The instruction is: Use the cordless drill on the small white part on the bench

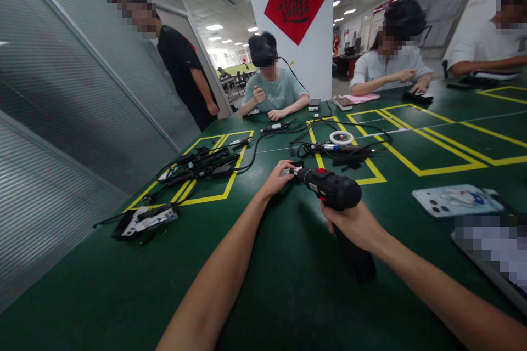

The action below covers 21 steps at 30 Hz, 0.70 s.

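My right hand is wrapped round the grip of a black cordless drill with red details. Its chuck points away to the left, and the battery end hangs low near the green table. At the drill's tip, my left hand is closed, its fingers pressed on a small black part on the tabletop. A light metallic piece shows between those fingers and the chuck; what it is I cannot make out. The fingers partly hide the small part.
Tangled black cables and parts lie left, near a black-and-white packet. Ahead right are a white tape roll and a pen-like corded tool. A phone lies right. Several people sit or stand around the table.
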{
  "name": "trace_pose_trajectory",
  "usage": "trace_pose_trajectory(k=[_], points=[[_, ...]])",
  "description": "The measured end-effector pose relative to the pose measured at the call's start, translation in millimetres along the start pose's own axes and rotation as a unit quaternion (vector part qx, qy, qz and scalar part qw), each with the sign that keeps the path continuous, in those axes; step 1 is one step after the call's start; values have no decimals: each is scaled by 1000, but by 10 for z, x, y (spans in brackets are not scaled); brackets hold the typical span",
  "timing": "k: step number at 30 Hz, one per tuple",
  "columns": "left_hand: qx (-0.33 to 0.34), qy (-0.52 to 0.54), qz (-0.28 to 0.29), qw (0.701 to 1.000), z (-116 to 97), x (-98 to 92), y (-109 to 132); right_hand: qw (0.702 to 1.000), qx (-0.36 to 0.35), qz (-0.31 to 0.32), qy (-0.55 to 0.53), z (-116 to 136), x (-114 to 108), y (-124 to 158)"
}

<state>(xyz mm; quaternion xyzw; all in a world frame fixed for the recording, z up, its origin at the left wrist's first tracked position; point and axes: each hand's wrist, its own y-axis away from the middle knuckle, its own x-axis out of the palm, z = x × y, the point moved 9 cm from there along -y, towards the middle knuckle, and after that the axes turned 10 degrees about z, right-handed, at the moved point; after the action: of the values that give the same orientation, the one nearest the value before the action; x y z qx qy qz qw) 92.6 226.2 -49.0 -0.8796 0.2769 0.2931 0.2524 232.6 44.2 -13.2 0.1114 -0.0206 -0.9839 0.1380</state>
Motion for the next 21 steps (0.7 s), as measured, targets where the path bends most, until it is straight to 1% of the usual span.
trace_pose_trajectory(k=[21], points=[[-6,17,-3,1000,4,-7,5,1000,4,0,-10,19,2,-2]])
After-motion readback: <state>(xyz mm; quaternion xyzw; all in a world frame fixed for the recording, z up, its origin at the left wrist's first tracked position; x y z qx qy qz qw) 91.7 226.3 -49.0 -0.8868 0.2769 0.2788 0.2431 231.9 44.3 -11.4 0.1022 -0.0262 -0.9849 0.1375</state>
